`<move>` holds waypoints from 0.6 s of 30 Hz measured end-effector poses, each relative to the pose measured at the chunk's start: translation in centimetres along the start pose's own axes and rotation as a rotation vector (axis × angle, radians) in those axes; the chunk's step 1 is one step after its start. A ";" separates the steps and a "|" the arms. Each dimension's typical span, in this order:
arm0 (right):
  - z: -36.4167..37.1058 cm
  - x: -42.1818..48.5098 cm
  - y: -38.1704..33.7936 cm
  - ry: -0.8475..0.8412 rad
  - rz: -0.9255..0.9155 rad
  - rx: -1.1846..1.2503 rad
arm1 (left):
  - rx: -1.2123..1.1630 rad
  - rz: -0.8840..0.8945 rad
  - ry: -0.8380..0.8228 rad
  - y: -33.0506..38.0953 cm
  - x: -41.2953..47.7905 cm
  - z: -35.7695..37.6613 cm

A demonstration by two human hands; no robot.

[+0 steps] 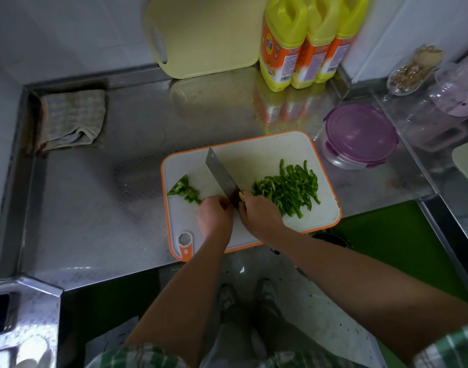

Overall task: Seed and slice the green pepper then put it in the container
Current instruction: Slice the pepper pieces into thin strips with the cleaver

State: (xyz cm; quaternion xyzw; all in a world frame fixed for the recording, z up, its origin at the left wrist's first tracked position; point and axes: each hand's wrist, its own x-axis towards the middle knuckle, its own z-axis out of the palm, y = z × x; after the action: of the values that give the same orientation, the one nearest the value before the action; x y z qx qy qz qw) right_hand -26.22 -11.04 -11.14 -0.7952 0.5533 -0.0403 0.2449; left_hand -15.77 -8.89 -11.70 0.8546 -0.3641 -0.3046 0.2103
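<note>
On the cutting board (267,155), which sits on the counter (94,208), the work splits either side of the cleaver (220,173). The right hand (258,215) is wrapped round its handle near the board's middle, and the blade runs from there toward the board's far left corner. The pepper strips (288,188) lie heaped on the board's right half, just beyond the right hand. The uncut pepper pieces (185,191) lie at the board's left edge, their long axis running from that edge back toward the left hand (214,216), which is the nearer of the two hands. Its fingers are curled at the near end of those pieces; whether they pinch one is probably not readable from this angle. The container (360,139) stands off the board's far right corner, purple lid on, so slicing looks unfinished
</note>
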 end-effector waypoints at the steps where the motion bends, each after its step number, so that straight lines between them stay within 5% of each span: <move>1: -0.2 0.1 0.2 0.002 -0.008 -0.011 | 0.015 0.007 -0.001 0.1 0.1 0.1; 18: -0.7 -0.7 2.5 0.016 0.090 0.011 | 0.135 0.088 -0.032 2.2 0.4 2.2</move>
State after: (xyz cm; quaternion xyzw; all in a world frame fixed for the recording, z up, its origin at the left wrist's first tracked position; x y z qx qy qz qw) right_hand -28.89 -11.34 -11.44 -0.7677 0.5903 -0.0388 0.2463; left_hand -18.08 -10.96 -12.15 0.8450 -0.4245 -0.2835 0.1596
